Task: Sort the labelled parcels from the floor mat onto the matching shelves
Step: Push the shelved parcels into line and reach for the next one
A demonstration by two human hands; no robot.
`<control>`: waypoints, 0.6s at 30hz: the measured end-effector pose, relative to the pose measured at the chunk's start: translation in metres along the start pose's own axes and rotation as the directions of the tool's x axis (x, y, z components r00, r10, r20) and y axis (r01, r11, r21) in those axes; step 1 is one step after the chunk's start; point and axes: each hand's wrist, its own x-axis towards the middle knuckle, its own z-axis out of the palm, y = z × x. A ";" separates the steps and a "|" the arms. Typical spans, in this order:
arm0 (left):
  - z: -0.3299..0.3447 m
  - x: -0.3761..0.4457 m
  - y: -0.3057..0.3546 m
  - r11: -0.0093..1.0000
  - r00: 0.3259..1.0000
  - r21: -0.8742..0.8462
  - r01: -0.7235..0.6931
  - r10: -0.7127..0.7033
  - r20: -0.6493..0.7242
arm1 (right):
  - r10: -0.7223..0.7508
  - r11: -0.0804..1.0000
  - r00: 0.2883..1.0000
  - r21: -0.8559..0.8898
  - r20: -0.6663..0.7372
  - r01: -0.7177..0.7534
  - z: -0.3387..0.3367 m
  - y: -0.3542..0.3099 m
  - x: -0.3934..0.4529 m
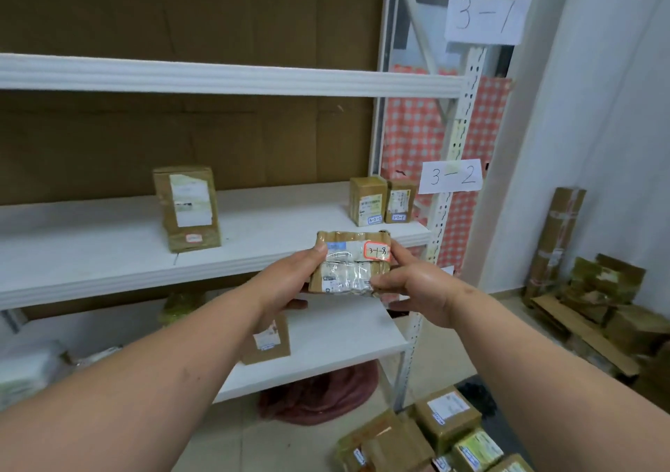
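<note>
Held parcel: a flat brown taped parcel (351,263) was up in front of the rack, near the middle of the view, carried by both hands, its face turned to the camera.
Its sticker: a red-edged sticker (377,251) at the parcel's 1 o'clock corner read "3-1-8", as far as the handwriting could be made out.
Left hand: the left hand (290,285) gripped the parcel's 9 o'clock end, thumb laid on the front, fingers curled behind.
Right hand: the right hand (413,286) pinched the 3 o'clock end, thumb on the front edge, fingers partly hidden under the parcel.
Rack: a white metal rack (232,76) stood behind, backed with brown cardboard.
Signs: a paper sign "3-1" (487,11) hung at 1 o'clock; a sign "3-2" (451,177) was on the post lower down.
Middle shelf: a tall box (188,208) stood at 10 o'clock of the parcel; two small boxes (382,199) stood touching side by side at 12 o'clock.
Lower shelf: one box (268,341) stood at 7 o'clock, partly behind the left wrist.
Floor: more labelled parcels (435,435) lay at 5 o'clock; cardboard scraps (587,305) were piled by the wall at 3 o'clock.
</note>
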 end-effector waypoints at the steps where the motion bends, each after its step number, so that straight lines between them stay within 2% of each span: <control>1: -0.007 -0.004 0.000 1.000 1.000 0.005 -0.002 0.002 -0.004 | -0.018 1.000 1.000 0.003 0.013 0.018 0.006 -0.004 0.001; 10: -0.035 -0.034 0.007 0.998 0.989 -0.053 -0.033 0.025 -0.145 | -0.060 0.995 0.991 -0.072 0.117 0.068 0.040 -0.027 0.023; 18: -0.023 -0.031 0.025 0.997 0.965 0.002 -0.073 0.071 -0.253 | -0.101 0.987 0.990 -0.117 0.097 0.113 0.026 -0.032 0.039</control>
